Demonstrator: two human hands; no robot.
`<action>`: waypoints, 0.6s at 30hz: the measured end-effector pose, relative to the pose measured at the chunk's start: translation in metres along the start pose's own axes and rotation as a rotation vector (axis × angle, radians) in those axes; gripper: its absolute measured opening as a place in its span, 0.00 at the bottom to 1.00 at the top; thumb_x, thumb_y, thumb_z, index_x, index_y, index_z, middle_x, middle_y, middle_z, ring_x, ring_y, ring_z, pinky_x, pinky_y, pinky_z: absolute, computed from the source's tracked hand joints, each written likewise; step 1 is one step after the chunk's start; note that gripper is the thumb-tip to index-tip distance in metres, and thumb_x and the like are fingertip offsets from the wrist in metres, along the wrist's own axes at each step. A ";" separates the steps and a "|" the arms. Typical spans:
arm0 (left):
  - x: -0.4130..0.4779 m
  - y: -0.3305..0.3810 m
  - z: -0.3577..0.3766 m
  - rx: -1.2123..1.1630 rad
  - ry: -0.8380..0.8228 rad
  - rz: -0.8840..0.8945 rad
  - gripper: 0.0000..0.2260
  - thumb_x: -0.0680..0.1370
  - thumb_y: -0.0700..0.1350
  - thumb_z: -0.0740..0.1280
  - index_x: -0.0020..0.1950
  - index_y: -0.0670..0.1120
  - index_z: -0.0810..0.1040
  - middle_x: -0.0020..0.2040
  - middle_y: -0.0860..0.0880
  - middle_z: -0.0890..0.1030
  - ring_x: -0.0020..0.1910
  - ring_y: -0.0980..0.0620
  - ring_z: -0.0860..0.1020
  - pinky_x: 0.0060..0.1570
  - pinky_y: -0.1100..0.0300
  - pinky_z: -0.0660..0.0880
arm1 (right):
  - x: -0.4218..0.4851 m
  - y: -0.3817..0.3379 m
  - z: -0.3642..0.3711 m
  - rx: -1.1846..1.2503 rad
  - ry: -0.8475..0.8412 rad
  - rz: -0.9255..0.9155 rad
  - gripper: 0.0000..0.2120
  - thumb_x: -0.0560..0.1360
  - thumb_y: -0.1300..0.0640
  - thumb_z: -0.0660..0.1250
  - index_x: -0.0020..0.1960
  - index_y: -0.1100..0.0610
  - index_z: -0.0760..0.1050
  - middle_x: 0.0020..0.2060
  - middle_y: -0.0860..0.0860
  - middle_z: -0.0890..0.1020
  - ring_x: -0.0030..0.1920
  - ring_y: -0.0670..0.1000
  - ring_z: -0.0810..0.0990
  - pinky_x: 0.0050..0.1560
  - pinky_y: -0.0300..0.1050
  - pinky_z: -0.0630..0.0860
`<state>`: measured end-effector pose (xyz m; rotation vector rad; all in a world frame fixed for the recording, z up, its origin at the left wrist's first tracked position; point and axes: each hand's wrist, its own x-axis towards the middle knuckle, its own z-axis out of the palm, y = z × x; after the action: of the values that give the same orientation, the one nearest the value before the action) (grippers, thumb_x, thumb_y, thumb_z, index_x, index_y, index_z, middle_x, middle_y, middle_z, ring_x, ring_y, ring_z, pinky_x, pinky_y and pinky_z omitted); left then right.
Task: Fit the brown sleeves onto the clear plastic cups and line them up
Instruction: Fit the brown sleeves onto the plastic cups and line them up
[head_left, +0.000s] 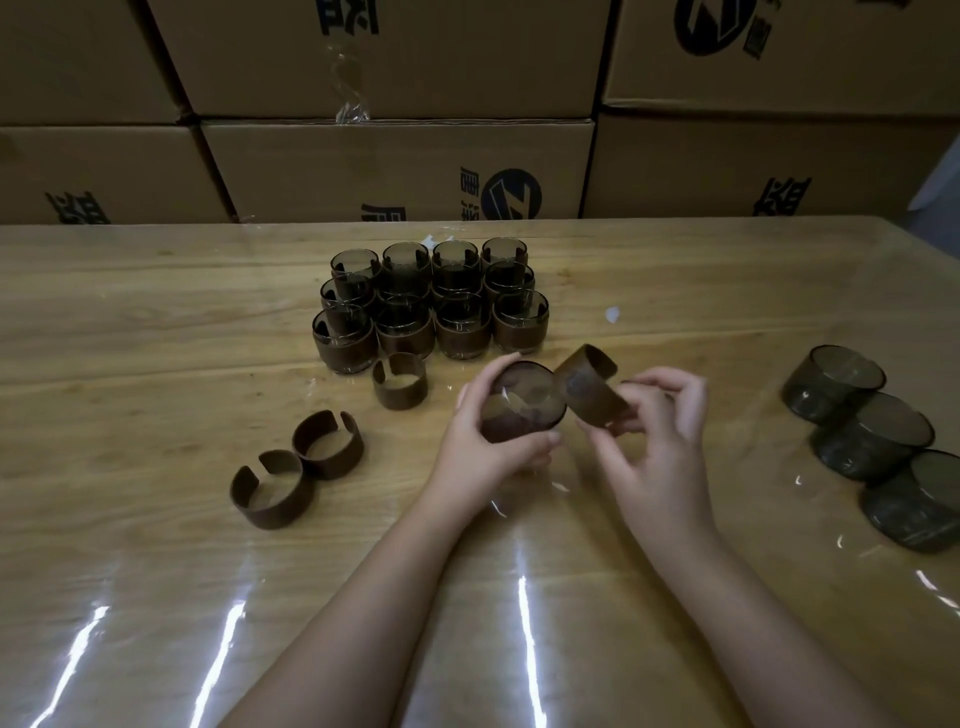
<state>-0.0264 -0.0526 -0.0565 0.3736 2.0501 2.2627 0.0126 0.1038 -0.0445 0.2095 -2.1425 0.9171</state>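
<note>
My left hand (480, 447) grips a clear smoky cup (522, 402), tilted so its mouth faces me, above the table's middle. My right hand (657, 431) pinches a brown open-ended sleeve (592, 387) just to the right of the cup, touching its rim. Three loose brown sleeves lie on the table to the left: one (400, 380) near the sleeved group, two (327, 442) (272, 489) further front. Behind them stand several sleeved cups (431, 304) in tight rows. At the right edge sit three bare cups (831, 383) (872, 435) (914, 499) in a diagonal line.
The wooden table (156, 322) is covered with a glossy clear film. Stacked cardboard boxes (395, 166) form a wall along the table's far edge. A small white scrap (613, 314) lies right of the sleeved cups.
</note>
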 end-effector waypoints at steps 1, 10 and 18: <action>0.000 -0.001 -0.001 -0.019 -0.005 -0.015 0.33 0.60 0.42 0.79 0.58 0.68 0.75 0.67 0.43 0.71 0.59 0.43 0.78 0.45 0.46 0.81 | -0.004 0.003 0.001 -0.011 -0.004 0.008 0.22 0.65 0.72 0.75 0.53 0.56 0.73 0.55 0.60 0.68 0.46 0.48 0.73 0.45 0.30 0.74; 0.003 -0.003 -0.001 -0.169 -0.113 -0.087 0.25 0.67 0.55 0.69 0.64 0.58 0.74 0.70 0.40 0.66 0.60 0.40 0.77 0.45 0.46 0.79 | -0.005 0.012 0.007 0.018 -0.143 -0.038 0.20 0.70 0.68 0.66 0.56 0.48 0.69 0.45 0.53 0.75 0.40 0.53 0.76 0.31 0.48 0.75; 0.000 0.004 0.005 0.039 -0.097 -0.039 0.24 0.66 0.67 0.62 0.59 0.60 0.74 0.63 0.50 0.68 0.54 0.53 0.80 0.40 0.50 0.81 | -0.005 0.010 0.007 -0.135 -0.110 -0.269 0.13 0.71 0.64 0.60 0.53 0.54 0.68 0.53 0.54 0.76 0.46 0.59 0.76 0.50 0.43 0.68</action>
<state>-0.0246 -0.0485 -0.0526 0.4335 2.0382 2.1412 0.0076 0.1055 -0.0571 0.4764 -2.2000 0.6167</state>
